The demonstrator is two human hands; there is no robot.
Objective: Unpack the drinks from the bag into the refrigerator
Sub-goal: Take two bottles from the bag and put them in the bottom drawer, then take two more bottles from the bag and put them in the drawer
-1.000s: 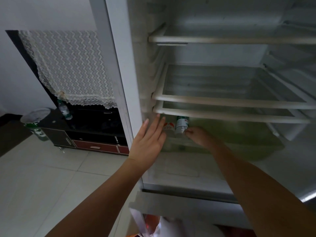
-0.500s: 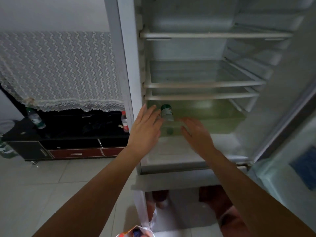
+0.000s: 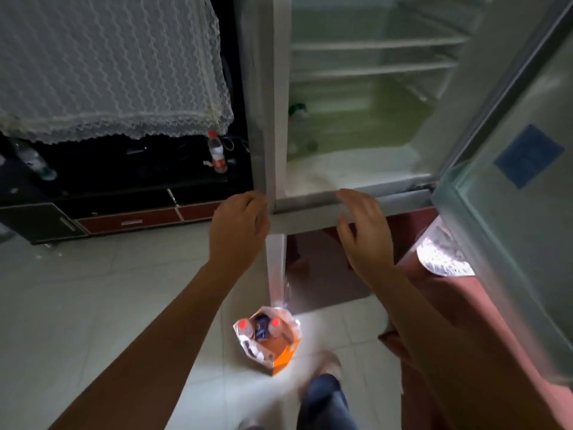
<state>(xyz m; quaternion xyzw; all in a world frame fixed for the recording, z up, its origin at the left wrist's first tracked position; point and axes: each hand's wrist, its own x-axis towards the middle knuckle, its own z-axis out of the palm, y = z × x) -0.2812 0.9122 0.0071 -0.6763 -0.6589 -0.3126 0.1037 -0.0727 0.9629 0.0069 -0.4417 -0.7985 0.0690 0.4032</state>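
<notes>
Bag (image 3: 279, 352), red-capped bottles (image 3: 242, 325) inside, now shows on floor (image 3: 93, 305); left hand (image 3: 238, 225) and right hand (image 3: 362, 231) have left the fridge (image 3: 280, 88), fingers loose, empty. Labels unreadable.

Orange-white bag (image 3: 280, 352); red-capped bottles (image 3: 242, 326); white lace cloth (image 3: 105, 63); pale green drawer (image 3: 356, 119).

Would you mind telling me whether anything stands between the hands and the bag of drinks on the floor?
Nothing visible does. The left hand and right hand are empty above the bag, whose top gapes open with red-capped bottles showing.
</notes>
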